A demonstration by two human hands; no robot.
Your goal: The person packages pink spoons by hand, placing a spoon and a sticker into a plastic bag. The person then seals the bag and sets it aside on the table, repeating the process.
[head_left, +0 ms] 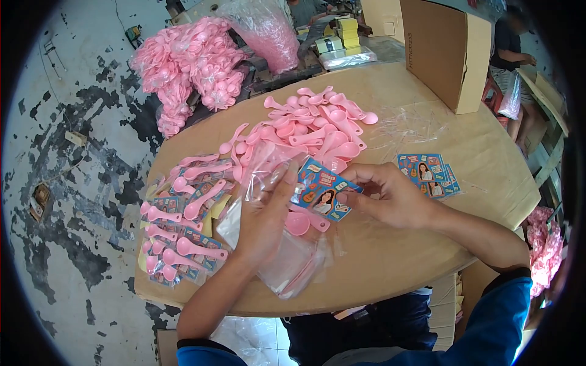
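Note:
My left hand (264,213) is closed on a clear plastic bag (259,166), its thumb along the bag's edge. Between the thumb and fingers of my right hand (394,198) is a blue printed card (323,188) with a picture of a person on it. The card's left edge meets the bag near my left thumb. Just below the card lies a pink spoon (298,224), partly covered by it. More flat clear bags (287,268) lie under my left wrist.
Loose pink spoons (311,128) are heaped at the table's far side. Packed spoons with cards (183,244) lie at the left. Blue cards (424,169) rest at the right. A cardboard box (436,52) stands at the back right; a person (510,58) sits beyond it.

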